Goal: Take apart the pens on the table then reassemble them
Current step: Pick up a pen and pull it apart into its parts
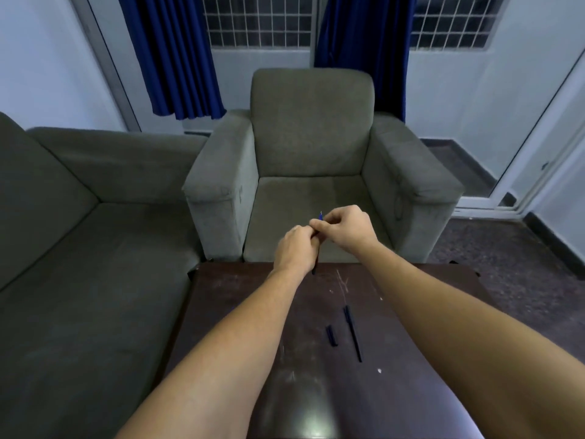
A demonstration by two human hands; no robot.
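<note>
Both hands hold one dark pen [315, 264] above the far edge of the dark wooden table [240, 312]. My left hand [296, 248] grips the barrel, whose lower end pokes out below the fist. My right hand [343, 228] pinches the upper end, where the blue tip [321, 215] sticks up between the fingers. The middle of the pen is hidden by my fingers. On the table to the right lie a long thin dark pen [353, 332] and, just left of it, a short dark pen cap [331, 335].
A grey armchair [313, 147] stands right behind the table. A grey sofa [79, 217] runs along the left. Blue curtains [171, 55] and barred windows are at the back, a glass door [538, 137] at the right.
</note>
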